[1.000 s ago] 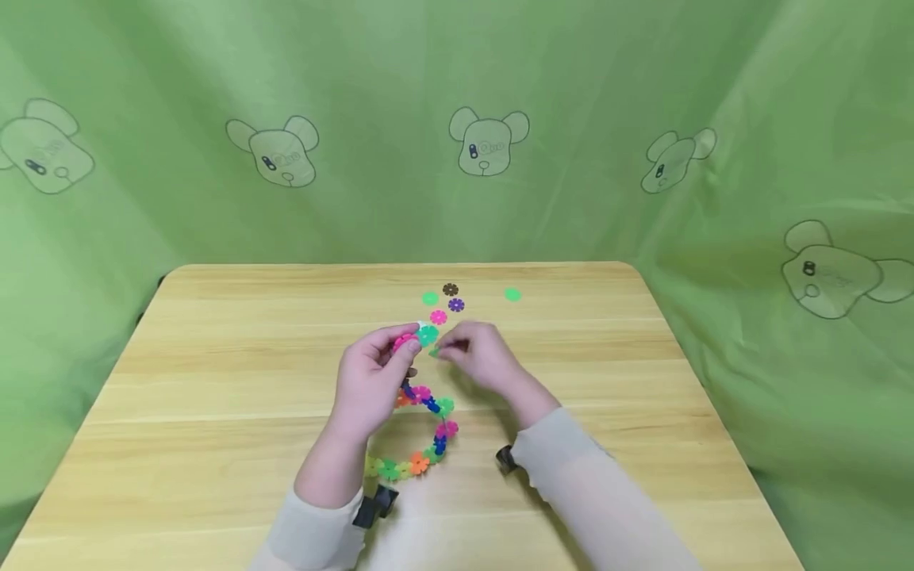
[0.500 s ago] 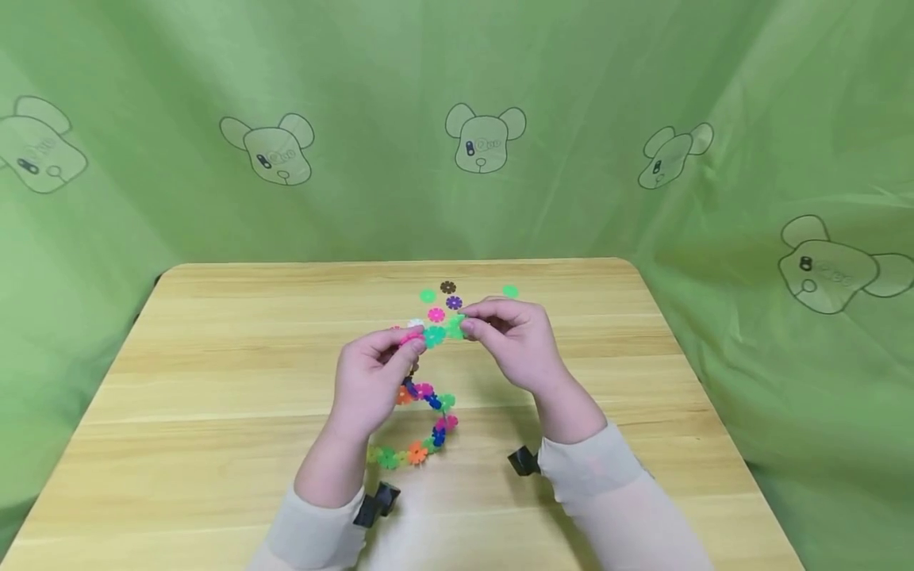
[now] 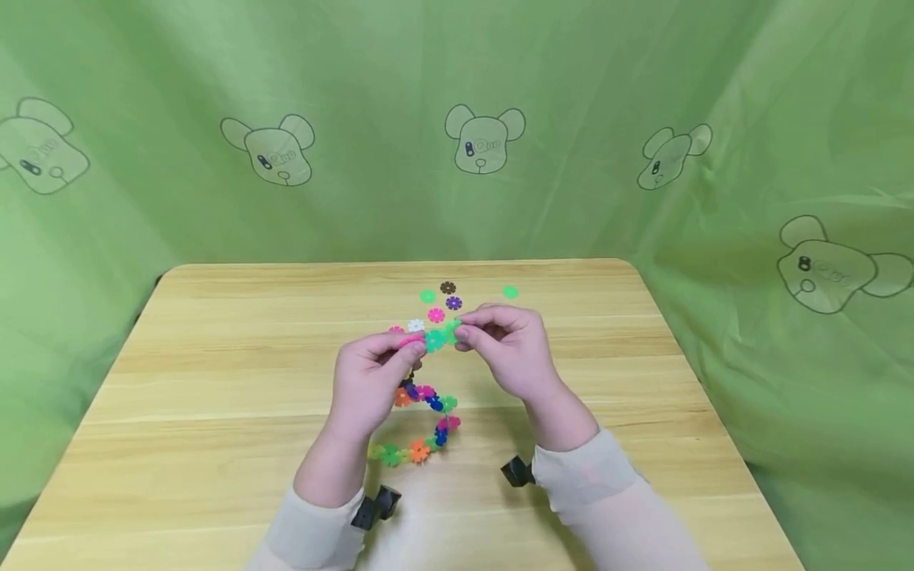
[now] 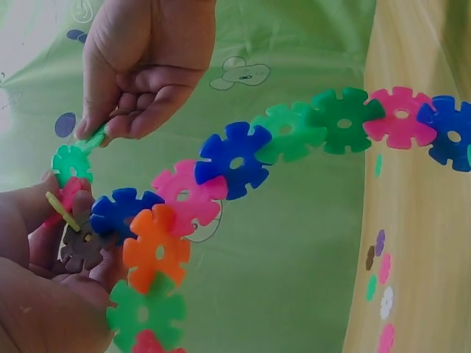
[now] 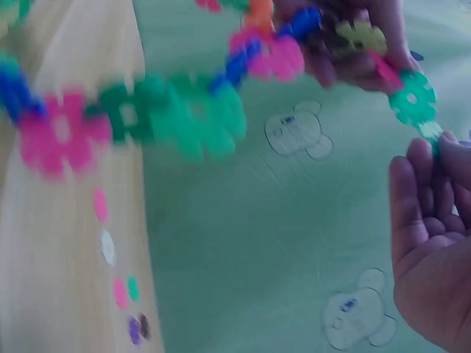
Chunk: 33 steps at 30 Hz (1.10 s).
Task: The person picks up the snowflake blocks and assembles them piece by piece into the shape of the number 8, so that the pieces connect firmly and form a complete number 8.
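Hazy, blurry right wrist view

faint lettering (image 3: 489, 146), too blurred to read, on printed animal faces (image 3: 480, 161), ten to three o'clock, green curtain (image 3: 378, 214)

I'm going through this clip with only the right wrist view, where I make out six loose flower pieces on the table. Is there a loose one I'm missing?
Observer: Yes. The head view shows a loose green piece off to the right, apart from the others.

Operator: Is the orange flower at my top edge the only orange in the chain?

Observer: No. The head view shows two: one close to the left hand, and a lower orange flower farther down the picture.

Operator: Does anything cover the forearms?

Observer: Yes, in the head view both have light sleeves: left sleeve, right sleeve.
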Motion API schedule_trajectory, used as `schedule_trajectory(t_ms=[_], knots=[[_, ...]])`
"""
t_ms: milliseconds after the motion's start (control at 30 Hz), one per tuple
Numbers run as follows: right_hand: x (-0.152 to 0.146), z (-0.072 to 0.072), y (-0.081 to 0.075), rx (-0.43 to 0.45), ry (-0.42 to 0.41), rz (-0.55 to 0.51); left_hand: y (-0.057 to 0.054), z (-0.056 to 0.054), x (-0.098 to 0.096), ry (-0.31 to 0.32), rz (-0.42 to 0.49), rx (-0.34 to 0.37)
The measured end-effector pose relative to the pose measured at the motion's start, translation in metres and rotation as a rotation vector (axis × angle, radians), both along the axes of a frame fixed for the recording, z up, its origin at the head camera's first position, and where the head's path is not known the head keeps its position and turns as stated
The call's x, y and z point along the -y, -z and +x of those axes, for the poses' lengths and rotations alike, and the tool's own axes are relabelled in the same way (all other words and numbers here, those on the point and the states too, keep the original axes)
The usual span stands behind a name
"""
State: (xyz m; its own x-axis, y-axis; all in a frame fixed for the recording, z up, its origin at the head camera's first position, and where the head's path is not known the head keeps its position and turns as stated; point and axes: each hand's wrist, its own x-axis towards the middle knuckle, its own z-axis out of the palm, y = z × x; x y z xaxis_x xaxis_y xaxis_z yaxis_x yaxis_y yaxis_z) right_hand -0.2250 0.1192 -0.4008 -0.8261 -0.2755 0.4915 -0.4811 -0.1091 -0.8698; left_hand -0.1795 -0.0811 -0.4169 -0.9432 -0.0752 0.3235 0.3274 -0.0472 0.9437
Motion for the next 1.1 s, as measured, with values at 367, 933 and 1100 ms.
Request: schedule_trajectory(t_ms=[367,933,1100], knots=[[-0.008,-0.004,-0.006,-0.078,-0.098,0.095,0.001,-0.001,0.008,0.133,-0.039,0.006],[0.007,0.01,0.014,-0.043,-0.021,-0.22,-0.001,0.001,0.002,0.092,0.042,0.011],[0.007,0.011,0.016,-0.052,-0.046,-0.242,0.0,0.0,0.001,0.125,0.074,-0.028]])
